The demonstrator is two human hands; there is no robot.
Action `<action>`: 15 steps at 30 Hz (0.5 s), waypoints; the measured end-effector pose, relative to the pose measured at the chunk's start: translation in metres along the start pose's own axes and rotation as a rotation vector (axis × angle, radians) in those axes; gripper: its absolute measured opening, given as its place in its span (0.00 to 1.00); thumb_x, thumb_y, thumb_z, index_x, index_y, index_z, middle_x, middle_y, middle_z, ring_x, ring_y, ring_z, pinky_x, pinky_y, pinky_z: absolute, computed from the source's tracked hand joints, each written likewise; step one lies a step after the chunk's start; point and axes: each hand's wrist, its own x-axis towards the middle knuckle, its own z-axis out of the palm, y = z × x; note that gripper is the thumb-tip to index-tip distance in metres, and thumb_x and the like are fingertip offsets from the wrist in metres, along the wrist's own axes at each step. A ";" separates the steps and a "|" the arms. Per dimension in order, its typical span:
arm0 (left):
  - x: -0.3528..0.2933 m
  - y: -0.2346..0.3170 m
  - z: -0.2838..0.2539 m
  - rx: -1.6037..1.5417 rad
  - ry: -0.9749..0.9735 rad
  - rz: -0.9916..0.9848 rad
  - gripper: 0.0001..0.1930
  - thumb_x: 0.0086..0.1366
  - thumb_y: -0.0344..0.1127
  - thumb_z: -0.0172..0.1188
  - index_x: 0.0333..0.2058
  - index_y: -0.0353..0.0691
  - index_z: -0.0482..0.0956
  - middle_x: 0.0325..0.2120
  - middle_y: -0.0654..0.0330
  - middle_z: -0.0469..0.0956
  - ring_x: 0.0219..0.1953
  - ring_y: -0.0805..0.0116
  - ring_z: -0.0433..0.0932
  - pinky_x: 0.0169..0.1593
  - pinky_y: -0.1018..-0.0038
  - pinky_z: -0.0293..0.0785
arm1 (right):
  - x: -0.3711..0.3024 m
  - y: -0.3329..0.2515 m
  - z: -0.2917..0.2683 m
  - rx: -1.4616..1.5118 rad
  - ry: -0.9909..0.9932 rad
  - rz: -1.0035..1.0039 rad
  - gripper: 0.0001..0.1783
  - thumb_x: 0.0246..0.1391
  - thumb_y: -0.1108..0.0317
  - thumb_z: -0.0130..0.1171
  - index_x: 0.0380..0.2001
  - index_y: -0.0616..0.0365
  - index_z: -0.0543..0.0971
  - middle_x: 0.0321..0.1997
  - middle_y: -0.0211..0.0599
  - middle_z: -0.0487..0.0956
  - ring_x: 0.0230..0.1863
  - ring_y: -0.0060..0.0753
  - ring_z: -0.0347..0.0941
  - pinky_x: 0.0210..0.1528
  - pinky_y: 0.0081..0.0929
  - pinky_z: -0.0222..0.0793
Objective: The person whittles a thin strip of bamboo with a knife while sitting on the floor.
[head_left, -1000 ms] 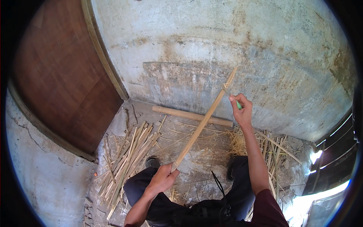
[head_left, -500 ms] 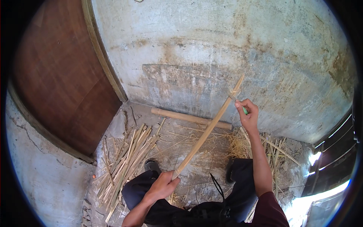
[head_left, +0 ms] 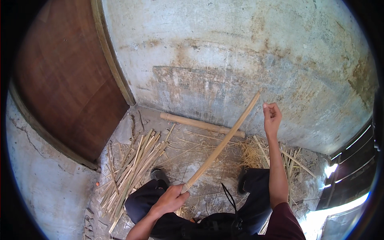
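A long, pale split bamboo strip (head_left: 220, 151) slants up and away to the right, its far end tapering in front of the wall. My left hand (head_left: 172, 198) is wrapped round its near end, above my left thigh. Close beside the far end, but apart from it, is my right hand (head_left: 273, 117), raised with thumb and fingers pinched together. The small green-handled knife seen in that hand a moment ago is hidden by the fingers now. Between hand and strip hangs a faint thin curl (head_left: 255, 113), perhaps a shaving.
A bamboo pole (head_left: 202, 125) lies along the wall's foot. Many split sticks (head_left: 136, 172) are heaped at the left, beside a crumpled plastic bag (head_left: 125, 130). Fine shavings (head_left: 251, 155) and more sticks (head_left: 294, 164) lie at the right. A brown door (head_left: 68, 80) stands at the left.
My right hand has moved off the strip, slightly right and toward me, and the knife has gone out of sight. The strip's far end has dipped a little; my left hand keeps its grip.
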 end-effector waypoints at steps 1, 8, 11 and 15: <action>0.001 -0.003 -0.003 0.009 -0.019 -0.028 0.15 0.70 0.36 0.58 0.37 0.25 0.77 0.22 0.41 0.76 0.26 0.50 0.79 0.36 0.54 0.73 | -0.004 -0.002 0.004 0.005 -0.003 -0.005 0.11 0.72 0.71 0.66 0.33 0.62 0.78 0.36 0.26 0.84 0.40 0.13 0.75 0.46 0.20 0.71; 0.013 -0.026 -0.010 -0.181 -0.087 -0.144 0.14 0.69 0.37 0.59 0.32 0.29 0.75 0.19 0.58 0.67 0.23 0.71 0.67 0.29 0.63 0.64 | -0.059 -0.061 0.043 -0.105 -0.269 -0.230 0.04 0.67 0.73 0.69 0.36 0.61 0.85 0.31 0.35 0.86 0.31 0.20 0.78 0.36 0.25 0.74; 0.020 -0.017 -0.013 -0.330 -0.165 -0.159 0.11 0.70 0.37 0.59 0.29 0.39 0.73 0.20 0.71 0.64 0.23 0.77 0.62 0.28 0.72 0.57 | -0.090 -0.085 0.058 -0.098 -0.363 -0.329 0.02 0.65 0.73 0.70 0.37 0.59 0.87 0.29 0.39 0.85 0.27 0.30 0.80 0.32 0.29 0.75; 0.031 -0.017 -0.015 -0.448 -0.236 -0.187 0.11 0.72 0.36 0.58 0.28 0.41 0.71 0.20 0.73 0.61 0.22 0.80 0.59 0.27 0.74 0.54 | -0.135 -0.110 0.068 -0.092 -0.563 -0.294 0.01 0.62 0.71 0.72 0.36 0.54 0.88 0.26 0.35 0.81 0.23 0.33 0.79 0.24 0.30 0.70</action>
